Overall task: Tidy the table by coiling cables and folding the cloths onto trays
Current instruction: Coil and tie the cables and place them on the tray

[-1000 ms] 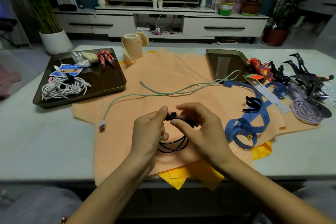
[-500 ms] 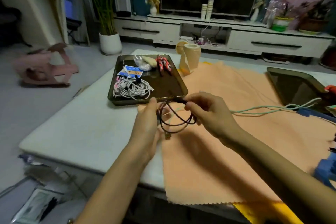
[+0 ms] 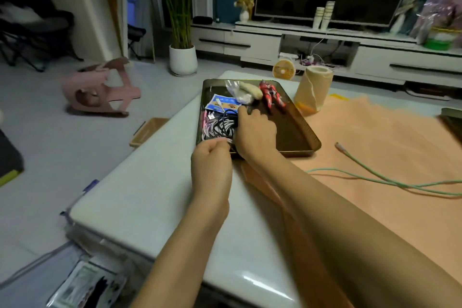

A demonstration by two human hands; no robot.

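The right hand (image 3: 255, 132) grips a coiled black cable (image 3: 226, 120) atop bundled white cables (image 3: 212, 130) in the dark rectangular metal tray (image 3: 295, 132); the left hand (image 3: 212, 165) curls at the near rim — whether it holds anything cannot be told. Best practice: lay the loops flat and release only once they rest — no springing open.

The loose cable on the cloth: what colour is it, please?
The thin loose cable is pale green; head view.

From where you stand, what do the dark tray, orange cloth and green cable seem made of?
The tray looks like metal with a dark glossy finish: its floor and rim reflect light. The orange cloth seems soft matte fabric, perhaps microfibre, lying in gentle ripples. The green cable probably has a smooth rubbery plastic sheath; it bends freely.
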